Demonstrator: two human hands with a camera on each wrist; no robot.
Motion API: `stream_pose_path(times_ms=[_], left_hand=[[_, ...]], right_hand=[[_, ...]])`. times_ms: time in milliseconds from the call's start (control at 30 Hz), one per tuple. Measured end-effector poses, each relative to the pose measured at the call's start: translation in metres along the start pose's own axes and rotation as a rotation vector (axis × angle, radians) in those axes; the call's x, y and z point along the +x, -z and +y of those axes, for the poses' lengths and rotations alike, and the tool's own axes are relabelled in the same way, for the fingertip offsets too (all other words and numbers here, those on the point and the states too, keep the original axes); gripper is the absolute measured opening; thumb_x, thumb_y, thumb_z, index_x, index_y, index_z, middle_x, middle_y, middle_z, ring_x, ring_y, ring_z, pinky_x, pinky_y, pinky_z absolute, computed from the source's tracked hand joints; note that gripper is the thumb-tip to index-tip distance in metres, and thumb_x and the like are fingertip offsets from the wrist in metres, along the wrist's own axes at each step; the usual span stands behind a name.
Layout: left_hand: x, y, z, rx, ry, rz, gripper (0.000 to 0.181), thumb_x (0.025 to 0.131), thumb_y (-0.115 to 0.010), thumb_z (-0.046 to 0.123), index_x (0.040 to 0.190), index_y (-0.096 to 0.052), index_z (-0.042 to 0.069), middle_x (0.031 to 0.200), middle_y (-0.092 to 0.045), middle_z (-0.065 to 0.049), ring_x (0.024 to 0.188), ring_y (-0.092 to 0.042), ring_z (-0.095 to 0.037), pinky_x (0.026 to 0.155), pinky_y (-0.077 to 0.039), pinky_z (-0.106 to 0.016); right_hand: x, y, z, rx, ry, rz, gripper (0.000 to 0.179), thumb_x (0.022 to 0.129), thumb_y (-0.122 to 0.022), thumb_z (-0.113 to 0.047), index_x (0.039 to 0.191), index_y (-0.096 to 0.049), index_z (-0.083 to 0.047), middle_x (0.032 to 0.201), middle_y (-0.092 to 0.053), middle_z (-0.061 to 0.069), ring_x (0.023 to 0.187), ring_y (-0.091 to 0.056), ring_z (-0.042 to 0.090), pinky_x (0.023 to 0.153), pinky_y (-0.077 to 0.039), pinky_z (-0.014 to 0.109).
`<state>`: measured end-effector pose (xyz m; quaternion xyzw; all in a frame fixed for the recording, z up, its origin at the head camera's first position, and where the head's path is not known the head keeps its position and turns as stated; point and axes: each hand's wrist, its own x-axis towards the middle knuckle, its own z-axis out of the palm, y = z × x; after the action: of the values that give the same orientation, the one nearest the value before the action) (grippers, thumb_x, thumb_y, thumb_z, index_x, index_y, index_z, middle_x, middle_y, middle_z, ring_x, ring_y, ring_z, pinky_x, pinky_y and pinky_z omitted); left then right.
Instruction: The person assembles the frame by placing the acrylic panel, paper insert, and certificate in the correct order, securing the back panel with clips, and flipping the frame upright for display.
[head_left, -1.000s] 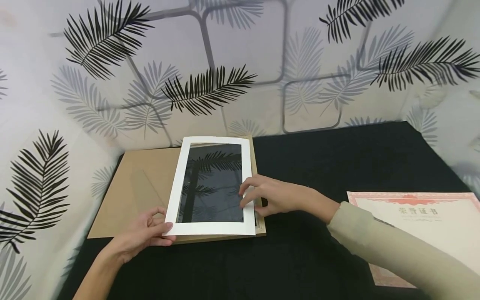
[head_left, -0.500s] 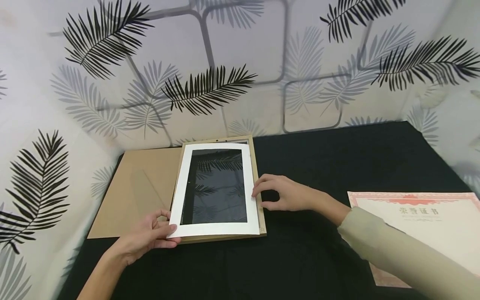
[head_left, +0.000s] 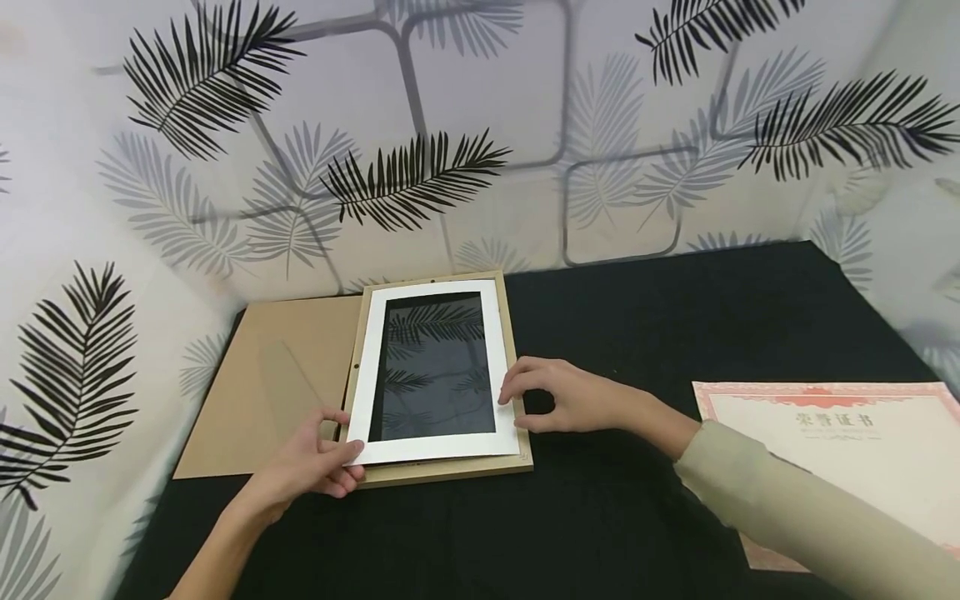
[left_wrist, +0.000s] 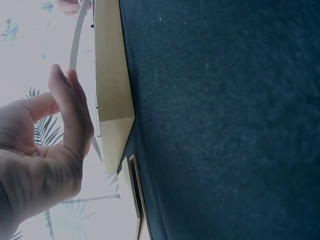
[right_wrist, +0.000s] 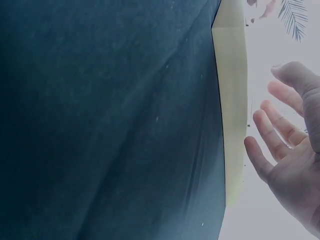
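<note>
A white picture mat [head_left: 442,450] with a large rectangular opening lies over a light wooden picture frame [head_left: 450,475], its near edge a little raised. Dark reflections fill the opening. My left hand [head_left: 318,458] pinches the near left corner of the mat, thumb on top. In the left wrist view, that hand [left_wrist: 67,120] holds the thin mat above the frame's side [left_wrist: 112,75]. At the right edge of the mat, the fingertips of my right hand [head_left: 566,396] touch it lightly. The right wrist view shows this hand [right_wrist: 290,160] with loosely spread fingers beside the frame.
Left of the frame lies a brown backing board [head_left: 232,400] with a stand flap. A red-bordered certificate [head_left: 810,467] lies at the right, partly behind the right sleeve [head_left: 810,508]. Black cloth [head_left: 615,517] covers the table. A leaf-patterned curtain [head_left: 525,208] hangs behind.
The mat has shifted right and settled over the frame, uncovering its left and top edges. My left hand has moved right with the corner; my right hand has moved outward along the right edge.
</note>
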<state>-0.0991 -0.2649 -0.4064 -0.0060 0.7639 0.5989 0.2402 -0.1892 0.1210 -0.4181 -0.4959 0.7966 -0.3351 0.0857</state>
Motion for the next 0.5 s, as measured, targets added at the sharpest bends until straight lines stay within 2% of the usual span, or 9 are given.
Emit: stream_pose_path(times_ms=[233, 500], left_hand=[[-0.001, -0.005, 0.002, 0.126, 0.011, 0.013, 0.049, 0.104, -0.06, 0.016, 0.133, -0.024, -0.003, 0.073, -0.067, -0.012, 0.055, -0.06, -0.014, 0.05, -0.054, -0.025], [-0.003, -0.005, 0.003, 0.153, 0.02, 0.031, 0.038, 0.105, -0.057, 0.014, 0.123, -0.029, -0.004, 0.071, -0.066, -0.011, 0.056, -0.06, -0.013, 0.051, -0.053, -0.024]], right_hand=[[0.002, -0.003, -0.006, -0.017, 0.004, -0.022, 0.029, 0.092, -0.08, -0.024, 0.116, -0.07, -0.011, 0.121, -0.056, -0.001, 0.108, -0.058, 0.018, 0.094, -0.051, 0.038], [0.006, -0.009, -0.012, -0.082, -0.011, -0.041, 0.036, 0.087, -0.083, -0.034, 0.115, -0.071, -0.014, 0.121, -0.055, -0.003, 0.111, -0.051, 0.015, 0.096, -0.048, 0.035]])
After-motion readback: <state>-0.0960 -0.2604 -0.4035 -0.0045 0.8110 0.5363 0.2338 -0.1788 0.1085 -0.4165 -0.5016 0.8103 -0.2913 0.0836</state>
